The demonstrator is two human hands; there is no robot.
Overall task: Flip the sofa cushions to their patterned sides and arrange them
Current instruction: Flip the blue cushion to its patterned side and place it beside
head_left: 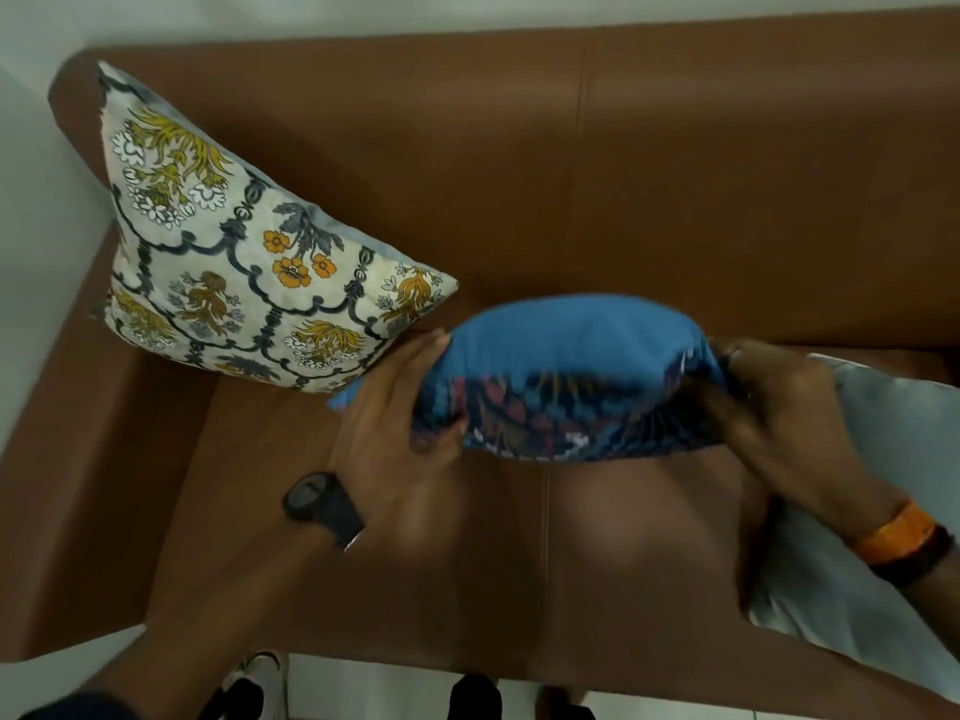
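A blue cushion (566,350) hangs above the brown sofa seat (519,553), held at both ends. Its plain blue side faces up and away; its dark patterned side faces down towards me. My left hand (400,402) grips its left end and my right hand (774,402) grips its right end. A cream cushion (234,252) with yellow and orange flowers leans in the sofa's left corner, pattern showing. At the right, under my right forearm, lies a pale grey cushion (883,459) with its plain side up.
The sofa backrest (623,174) runs across the top and the left armrest (67,459) down the left side. White wall stands behind. The pale floor and my shoes (254,683) show along the bottom edge.
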